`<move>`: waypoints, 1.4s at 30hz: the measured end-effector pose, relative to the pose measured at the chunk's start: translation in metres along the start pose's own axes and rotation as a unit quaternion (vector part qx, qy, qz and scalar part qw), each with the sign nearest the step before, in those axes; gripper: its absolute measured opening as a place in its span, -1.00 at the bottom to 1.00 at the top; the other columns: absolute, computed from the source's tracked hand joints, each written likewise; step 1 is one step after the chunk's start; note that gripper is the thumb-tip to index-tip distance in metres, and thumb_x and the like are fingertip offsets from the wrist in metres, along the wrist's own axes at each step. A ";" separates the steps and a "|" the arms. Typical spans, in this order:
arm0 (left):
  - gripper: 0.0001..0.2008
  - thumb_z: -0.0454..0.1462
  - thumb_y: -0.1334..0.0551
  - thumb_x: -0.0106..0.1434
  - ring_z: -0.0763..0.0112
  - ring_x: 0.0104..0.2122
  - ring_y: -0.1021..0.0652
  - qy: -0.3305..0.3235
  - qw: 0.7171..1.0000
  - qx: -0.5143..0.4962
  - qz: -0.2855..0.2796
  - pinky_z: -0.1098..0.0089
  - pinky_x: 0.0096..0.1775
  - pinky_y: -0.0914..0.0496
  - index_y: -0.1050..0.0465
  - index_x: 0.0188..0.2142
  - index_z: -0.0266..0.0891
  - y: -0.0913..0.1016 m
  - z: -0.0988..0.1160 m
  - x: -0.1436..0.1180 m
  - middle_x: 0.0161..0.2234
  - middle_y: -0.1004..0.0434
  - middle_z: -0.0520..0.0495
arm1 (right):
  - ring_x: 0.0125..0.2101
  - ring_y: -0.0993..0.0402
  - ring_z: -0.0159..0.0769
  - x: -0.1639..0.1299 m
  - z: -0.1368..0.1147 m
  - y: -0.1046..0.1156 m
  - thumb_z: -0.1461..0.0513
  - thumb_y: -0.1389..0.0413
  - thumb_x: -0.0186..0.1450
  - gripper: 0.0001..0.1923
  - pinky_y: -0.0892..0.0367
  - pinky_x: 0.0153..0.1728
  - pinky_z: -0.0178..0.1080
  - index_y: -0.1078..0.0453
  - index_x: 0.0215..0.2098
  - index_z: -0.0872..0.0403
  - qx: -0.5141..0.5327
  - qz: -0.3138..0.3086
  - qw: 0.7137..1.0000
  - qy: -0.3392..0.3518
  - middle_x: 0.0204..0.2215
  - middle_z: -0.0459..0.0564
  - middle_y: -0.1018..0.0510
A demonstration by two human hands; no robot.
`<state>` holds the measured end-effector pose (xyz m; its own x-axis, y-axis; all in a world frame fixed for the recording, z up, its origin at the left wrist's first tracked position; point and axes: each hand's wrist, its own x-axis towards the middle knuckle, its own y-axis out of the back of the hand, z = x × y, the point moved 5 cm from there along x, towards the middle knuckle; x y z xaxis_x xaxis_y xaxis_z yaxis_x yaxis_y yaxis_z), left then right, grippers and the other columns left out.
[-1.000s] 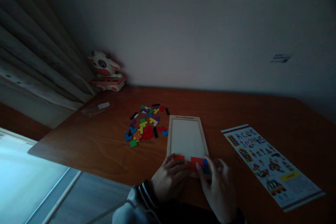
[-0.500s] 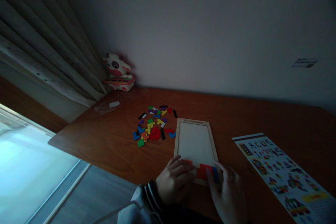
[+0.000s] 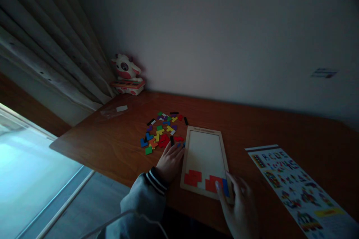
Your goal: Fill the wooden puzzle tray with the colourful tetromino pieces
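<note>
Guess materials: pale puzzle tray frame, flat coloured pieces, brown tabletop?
Pale rectangular tray frame: likely unfinished light wood, matte. Flat coloured puzzle pieces: probably painted wood, solid colours; could be plastic. Brown tabletop: wood or veneer, grain visible, slight sheen.

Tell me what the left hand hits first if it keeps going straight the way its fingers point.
The left hand points up and away toward the pile of loose coloured pieces; its fingertips look already at the nearest red and black ones, though the dim light blurs contact.

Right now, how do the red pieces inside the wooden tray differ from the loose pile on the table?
The red pieces in the pale wooden tray lie flat, fitted along its near edge; the loose multicoloured pile is scattered left of the tray. The tray group is mostly red; the pile mixes colours. Both are flat block shapes.
</note>
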<state>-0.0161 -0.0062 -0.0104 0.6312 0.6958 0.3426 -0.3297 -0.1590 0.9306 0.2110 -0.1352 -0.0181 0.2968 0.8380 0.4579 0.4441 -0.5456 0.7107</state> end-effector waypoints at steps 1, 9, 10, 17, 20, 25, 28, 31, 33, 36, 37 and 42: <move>-0.49 -0.50 -0.02 0.27 0.14 0.19 -0.40 0.005 1.000 -0.001 0.019 -0.04 0.23 -0.25 -0.34 0.19 -0.32 0.000 0.000 -0.005 0.15 -0.45 -0.22 | 0.00 -0.38 0.07 0.000 0.001 0.000 -0.17 0.04 0.34 -0.40 -0.35 -0.04 0.08 -0.34 0.08 0.09 0.004 0.001 1.000 -0.003 -0.01 0.25 -0.44; -0.75 -0.30 -0.07 0.43 0.32 -0.22 -0.62 0.030 0.989 -0.038 0.142 0.31 -0.15 -0.56 -0.54 -0.14 -0.20 0.017 -0.001 -0.026 -0.21 -0.64 -0.09 | 0.03 -0.37 0.03 -0.001 0.000 0.000 -0.11 -0.04 0.34 -0.46 -0.33 0.03 0.08 -0.29 0.11 0.05 0.031 0.006 0.999 -0.024 0.00 0.20 -0.46; -0.77 -0.29 -0.08 0.43 0.33 -0.27 -0.62 0.032 0.988 -0.040 0.146 0.33 -0.19 -0.56 -0.54 -0.16 -0.19 0.019 0.000 -0.026 -0.25 -0.64 -0.08 | 0.03 -0.37 0.02 -0.001 -0.001 0.000 -0.12 -0.04 0.34 -0.45 -0.33 0.03 0.07 -0.29 0.11 0.05 0.033 0.009 0.999 -0.025 0.00 0.20 -0.45; -0.78 -0.33 -0.08 0.42 0.38 -0.31 -0.64 0.053 0.976 -0.073 0.196 0.43 -0.25 -0.56 -0.51 -0.10 -0.20 0.024 0.000 -0.030 -0.26 -0.67 -0.06 | -0.04 -0.40 0.00 -0.001 0.003 0.001 -0.13 -0.05 0.32 -0.43 -0.39 -0.05 0.05 -0.28 0.12 0.07 0.059 0.012 0.997 -0.056 -0.01 0.21 -0.43; -0.79 -0.30 -0.11 0.42 0.37 -0.32 -0.64 0.042 0.979 -0.066 0.186 0.40 -0.24 -0.57 -0.52 -0.09 -0.19 0.025 0.004 -0.030 -0.26 -0.68 -0.05 | -0.06 -0.41 -0.02 -0.002 0.006 0.001 -0.10 -0.06 0.33 -0.45 -0.39 -0.07 0.03 -0.27 0.12 0.06 0.070 0.013 0.995 -0.063 -0.01 0.20 -0.43; -0.80 -0.27 -0.18 0.37 0.27 -0.21 -0.60 0.007 0.989 -0.053 0.140 0.23 -0.15 -0.55 -0.59 -0.13 -0.14 0.026 0.008 -0.031 -0.16 -0.66 -0.05 | -0.02 -0.39 0.00 -0.003 0.004 0.002 -0.09 -0.05 0.34 -0.50 -0.35 -0.01 0.07 -0.29 0.08 0.05 0.063 0.019 0.997 -0.030 -0.01 0.20 -0.42; -0.77 -0.26 -0.17 0.37 0.22 -0.18 -0.58 0.024 0.989 -0.023 0.143 0.17 -0.15 -0.55 -0.58 -0.06 -0.13 0.027 0.003 -0.035 -0.06 -0.61 -0.10 | -0.02 -0.39 -0.02 -0.002 0.003 0.002 -0.08 -0.05 0.35 -0.51 -0.35 -0.01 0.06 -0.29 0.08 0.05 0.062 0.016 0.998 -0.029 -0.01 0.19 -0.42; -0.76 -0.27 -0.14 0.40 0.28 -0.21 -0.59 0.023 0.988 -0.026 0.150 0.23 -0.15 -0.56 -0.58 -0.08 -0.14 0.028 0.000 -0.035 -0.08 -0.62 -0.11 | -0.04 -0.40 -0.04 -0.001 0.002 0.003 -0.08 -0.06 0.35 -0.51 -0.36 -0.02 0.03 -0.29 0.08 0.05 0.064 0.014 0.997 -0.034 -0.01 0.18 -0.42; -0.75 -0.30 -0.12 0.41 0.33 -0.25 -0.60 0.012 0.987 -0.038 0.153 0.31 -0.18 -0.56 -0.59 -0.10 -0.15 0.028 0.001 -0.033 -0.16 -0.65 -0.08 | -0.05 -0.42 -0.04 -0.001 0.001 0.003 -0.08 -0.06 0.34 -0.50 -0.38 -0.04 0.02 -0.29 0.09 0.04 0.066 0.010 0.997 -0.041 -0.01 0.18 -0.42; -0.76 -0.31 -0.11 0.42 0.36 -0.31 -0.61 0.008 0.983 -0.046 0.176 0.35 -0.22 -0.57 -0.57 -0.11 -0.18 0.032 0.003 -0.032 -0.25 -0.67 -0.05 | -0.06 -0.42 -0.03 -0.001 0.001 0.003 -0.08 -0.06 0.35 -0.51 -0.39 -0.05 0.04 -0.29 0.10 0.04 0.070 0.013 0.996 -0.047 0.00 0.18 -0.42; -0.78 -0.30 -0.12 0.42 0.37 -0.33 -0.62 0.011 0.981 -0.050 0.187 0.37 -0.23 -0.58 -0.56 -0.10 -0.20 0.034 0.003 -0.032 -0.26 -0.67 -0.05 | -0.07 -0.42 -0.03 -0.001 0.001 0.003 -0.07 -0.06 0.35 -0.51 -0.39 -0.05 0.05 -0.29 0.10 0.04 0.071 0.016 0.996 -0.047 -0.01 0.19 -0.42; -0.77 -0.34 -0.12 0.42 0.41 -0.36 -0.66 -0.004 0.973 -0.078 0.219 0.46 -0.27 -0.58 -0.48 0.00 -0.21 0.043 0.005 -0.038 -0.23 -0.68 -0.06 | -0.04 -0.42 -0.02 -0.001 -0.002 0.006 0.00 -0.08 0.36 -0.56 -0.42 -0.06 0.06 -0.28 0.10 0.04 0.079 0.035 0.996 -0.040 -0.02 0.20 -0.43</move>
<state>-0.0505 -0.0429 0.0170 0.4111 0.5804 0.7029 -0.6699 -0.3306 0.6648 0.2120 -0.1395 -0.0137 0.3947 0.7980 0.4555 0.5449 -0.6024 0.5833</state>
